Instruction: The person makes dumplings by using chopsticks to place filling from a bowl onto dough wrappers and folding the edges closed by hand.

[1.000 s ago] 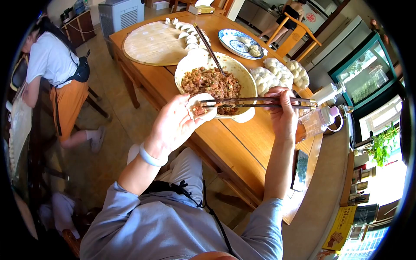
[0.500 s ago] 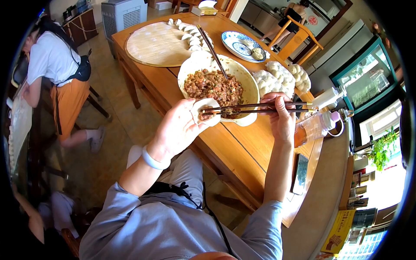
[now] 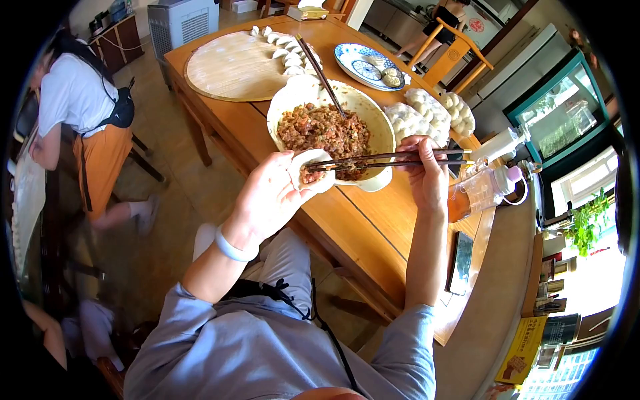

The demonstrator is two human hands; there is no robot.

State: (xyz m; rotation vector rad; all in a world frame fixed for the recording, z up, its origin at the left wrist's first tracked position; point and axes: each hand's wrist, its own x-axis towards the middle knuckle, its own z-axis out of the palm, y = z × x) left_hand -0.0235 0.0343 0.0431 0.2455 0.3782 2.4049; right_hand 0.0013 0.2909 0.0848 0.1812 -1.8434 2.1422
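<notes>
My left hand point(image 3: 270, 197) holds a round dough wrapper point(image 3: 301, 160) with a bit of meat filling on it, at the near left edge of the filling bowl. In my right hand point(image 3: 427, 175) is a pair of dark chopsticks point(image 3: 383, 161), their tips at the filling in the wrapper. The large pale bowl point(image 3: 380, 125) holds chopped meat filling point(image 3: 323, 130). Another pair of chopsticks point(image 3: 319, 73) leans in it. Behind the bowl, a round board point(image 3: 230, 69) carries several folded dumplings point(image 3: 292, 60) along its right side.
A blue-patterned plate point(image 3: 347, 53) and bags of white dough pieces point(image 3: 427, 113) lie beyond the bowl. A bottle point(image 3: 483, 190) and a phone point(image 3: 460, 263) are at the table's right. One person point(image 3: 83, 100) leans over at the left; another point(image 3: 450, 20) stands at the back.
The chopstick tips have shifted slightly left and up over the wrapper, and filling shows there more clearly. My left hand keeps hold of the wrapper. The view has shifted slightly.
</notes>
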